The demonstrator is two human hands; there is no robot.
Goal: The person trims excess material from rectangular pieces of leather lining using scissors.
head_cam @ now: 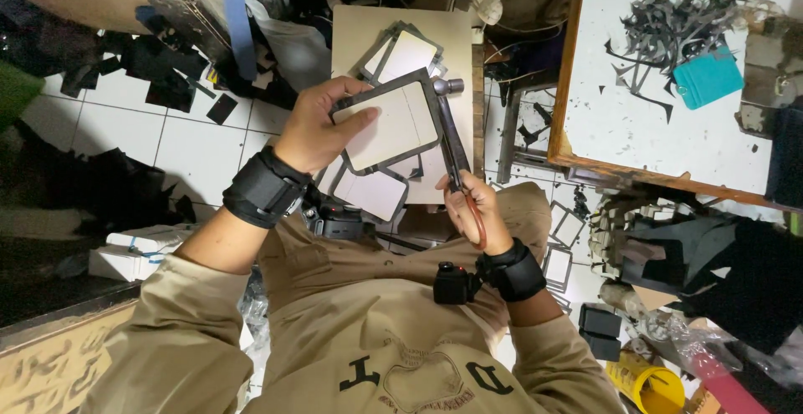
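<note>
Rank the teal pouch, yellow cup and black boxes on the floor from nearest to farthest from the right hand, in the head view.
From the right hand:
1. Black boxes, lower right on the floor.
2. Yellow cup, bottom right corner.
3. Teal pouch, upper right on the white table.

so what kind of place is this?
Likely a small craft workshop: left hand holds a dark-framed white panel, right hand a metal hammer; grey offcut scraps litter the white wood-edged table.

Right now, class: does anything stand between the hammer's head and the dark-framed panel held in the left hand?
Nothing visible does. The left hand holds the dark-framed panel up by its left edge, and the right hand holds the hammer with its metal head right at the panel's top right corner, no gap showing.
</note>
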